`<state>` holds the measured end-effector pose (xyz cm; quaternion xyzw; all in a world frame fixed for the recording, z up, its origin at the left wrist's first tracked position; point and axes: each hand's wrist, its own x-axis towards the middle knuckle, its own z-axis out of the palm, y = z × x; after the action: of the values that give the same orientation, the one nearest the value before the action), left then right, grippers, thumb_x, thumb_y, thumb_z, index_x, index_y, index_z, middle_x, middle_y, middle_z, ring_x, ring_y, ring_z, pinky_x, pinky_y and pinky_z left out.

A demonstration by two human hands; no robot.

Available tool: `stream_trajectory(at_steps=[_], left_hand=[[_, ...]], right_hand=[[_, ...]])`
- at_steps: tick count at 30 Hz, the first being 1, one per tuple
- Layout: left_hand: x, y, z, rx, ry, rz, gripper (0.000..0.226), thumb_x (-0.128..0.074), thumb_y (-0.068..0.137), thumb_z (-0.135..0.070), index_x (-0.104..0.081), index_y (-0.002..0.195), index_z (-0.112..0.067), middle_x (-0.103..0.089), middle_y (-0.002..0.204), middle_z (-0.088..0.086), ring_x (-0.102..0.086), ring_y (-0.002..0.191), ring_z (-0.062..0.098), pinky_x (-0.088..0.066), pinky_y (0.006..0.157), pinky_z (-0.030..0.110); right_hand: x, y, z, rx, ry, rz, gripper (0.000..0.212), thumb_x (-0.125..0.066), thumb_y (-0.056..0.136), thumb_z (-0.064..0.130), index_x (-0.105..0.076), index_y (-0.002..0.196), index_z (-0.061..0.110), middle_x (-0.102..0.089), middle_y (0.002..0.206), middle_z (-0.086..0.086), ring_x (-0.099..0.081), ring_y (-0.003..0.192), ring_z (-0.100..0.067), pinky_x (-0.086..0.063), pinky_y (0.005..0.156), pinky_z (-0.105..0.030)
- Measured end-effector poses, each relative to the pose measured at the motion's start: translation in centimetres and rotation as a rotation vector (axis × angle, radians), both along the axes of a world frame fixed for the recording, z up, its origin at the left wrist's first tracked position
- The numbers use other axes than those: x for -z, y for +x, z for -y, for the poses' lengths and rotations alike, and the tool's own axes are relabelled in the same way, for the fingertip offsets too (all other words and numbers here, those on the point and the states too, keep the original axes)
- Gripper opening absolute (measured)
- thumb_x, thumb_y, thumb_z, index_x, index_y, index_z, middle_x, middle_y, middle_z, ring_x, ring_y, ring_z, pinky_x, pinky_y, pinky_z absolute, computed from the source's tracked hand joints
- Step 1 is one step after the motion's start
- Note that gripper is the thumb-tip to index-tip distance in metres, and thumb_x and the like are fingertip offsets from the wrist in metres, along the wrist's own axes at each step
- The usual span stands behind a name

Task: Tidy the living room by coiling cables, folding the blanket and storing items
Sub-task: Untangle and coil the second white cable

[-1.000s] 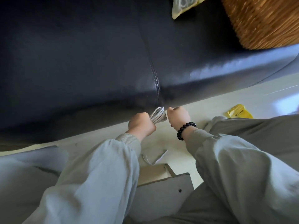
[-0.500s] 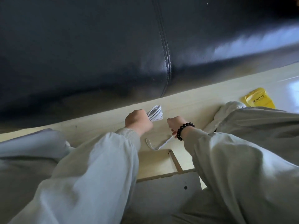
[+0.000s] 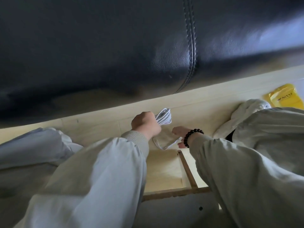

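A white cable [image 3: 163, 118] is gathered into a bundle of loops that sticks out of my left hand [image 3: 144, 124], which is closed in a fist around it just above the pale floor. A loose end of the same cable hangs down in a loop and runs to my right hand [image 3: 180, 135], which pinches it by the wrist with the dark bead bracelet. Both hands are low, in front of the black leather sofa [image 3: 115, 55].
The sofa front fills the top of the view. A yellow plastic bag [image 3: 283, 97] lies on the floor at the right, by my right knee. Below my hands sits a grey wooden drawer or board [image 3: 185, 191] with a light frame. My knees flank the hands.
My right hand has drawn back from the bundle towards me, pulling the loose cable end down. The view has tipped down and closer to the sofa; the wicker basket is out of view.
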<state>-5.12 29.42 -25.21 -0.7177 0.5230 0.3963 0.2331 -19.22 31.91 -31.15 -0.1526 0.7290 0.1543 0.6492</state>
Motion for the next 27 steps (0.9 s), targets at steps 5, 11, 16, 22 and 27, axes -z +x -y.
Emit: stream_trajectory(at_steps=[5, 11, 16, 22, 27], left_hand=[[0.4, 0.4, -0.2, -0.058, 0.028, -0.020, 0.012, -0.059, 0.078, -0.015, -0.058, 0.089, -0.018, -0.068, 0.092, 0.005, -0.067, 0.089, 0.027, -0.046, 0.069, 0.025], [0.8, 0.9, 0.2, -0.117, 0.045, -0.025, 0.007, -0.057, 0.076, -0.013, -0.054, 0.079, -0.018, -0.069, 0.087, 0.005, -0.067, 0.086, 0.026, -0.045, 0.067, 0.025], [1.4, 1.0, 0.4, -0.161, 0.070, -0.022, 0.014, -0.058, 0.075, -0.011, -0.047, 0.067, -0.017, -0.062, 0.075, 0.004, -0.059, 0.075, 0.026, -0.042, 0.063, 0.024], [2.1, 1.0, 0.9, -0.172, 0.110, -0.015, 0.015, -0.059, 0.073, -0.008, -0.048, 0.067, -0.016, -0.060, 0.074, 0.003, -0.056, 0.075, 0.026, -0.040, 0.063, 0.024], [2.9, 1.0, 0.9, -0.181, 0.124, -0.011, 0.012, -0.057, 0.075, -0.011, -0.049, 0.069, -0.017, -0.066, 0.080, 0.005, -0.061, 0.079, 0.026, -0.042, 0.064, 0.025]], right_hand=[[0.8, 0.8, 0.3, -0.128, 0.041, 0.034, 0.020, -0.045, 0.095, 0.026, -0.046, 0.108, 0.010, -0.042, 0.087, -0.008, -0.041, 0.069, -0.022, -0.042, 0.093, -0.038], [1.6, 2.7, 1.7, -0.239, -0.078, 0.070, 0.031, -0.037, 0.099, 0.017, -0.049, 0.125, 0.007, -0.050, 0.117, -0.011, -0.050, 0.108, -0.024, -0.042, 0.092, -0.034], [3.8, 2.1, 2.7, -0.190, -0.199, -0.127, 0.038, -0.050, 0.095, 0.022, -0.054, 0.122, -0.003, -0.058, 0.089, -0.008, -0.053, 0.086, -0.024, -0.039, 0.069, -0.027], [4.4, 0.3, 3.8, -0.857, -0.418, -0.168, 0.036, -0.042, 0.091, 0.004, -0.047, 0.127, 0.006, -0.044, 0.129, -0.011, -0.051, 0.115, -0.030, -0.046, 0.091, -0.037], [6.4, -0.1, 3.2, -1.175, -0.574, -0.129, 0.041, -0.030, 0.094, 0.006, -0.046, 0.131, 0.014, -0.039, 0.133, -0.006, -0.045, 0.117, -0.023, -0.039, 0.091, -0.032]])
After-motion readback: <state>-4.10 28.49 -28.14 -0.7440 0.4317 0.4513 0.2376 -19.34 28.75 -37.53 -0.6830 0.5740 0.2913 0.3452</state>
